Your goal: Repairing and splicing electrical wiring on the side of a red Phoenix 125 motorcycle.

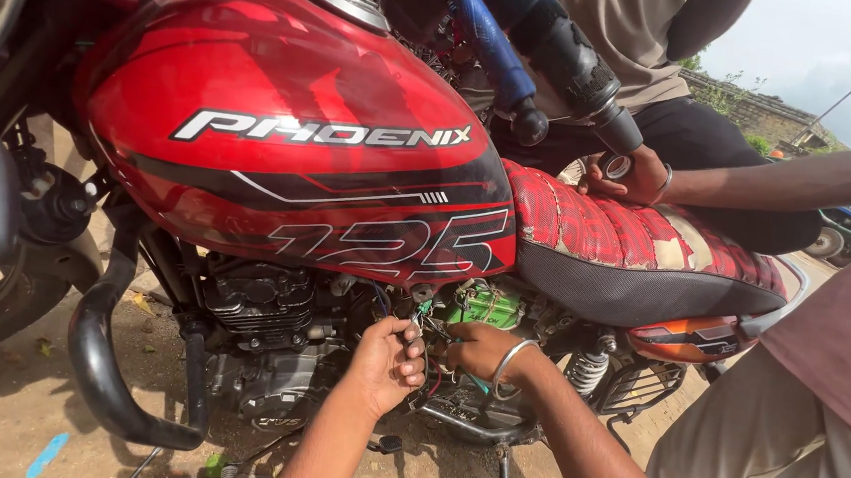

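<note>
Room: your hands work in a cramped pocket under the red fuel tank [293, 130]; the engine [261, 307] hems it on the left, the rear spring [591, 365] on the right, the seat [634, 249] edge above; open dirt ground [4, 409] lies below.
Left hand: your left hand [387, 361] is curled, fingertips pinched on the thin wires [423, 314] just under the tank's lower edge.
Right hand: your right hand [478, 348], steel bangle [510, 363] at the wrist, is closed near the same wires; whether it grips one you cannot tell.
Wires: they run roughly upright, from the tank down to your fingers; beside them sits a green box [486, 305].
Surfaces: glossy tank; cracked, quilted seat; black tubular crash guard [111, 377].
Other person: a hand [635, 174] rests on the seat, touching it.
</note>
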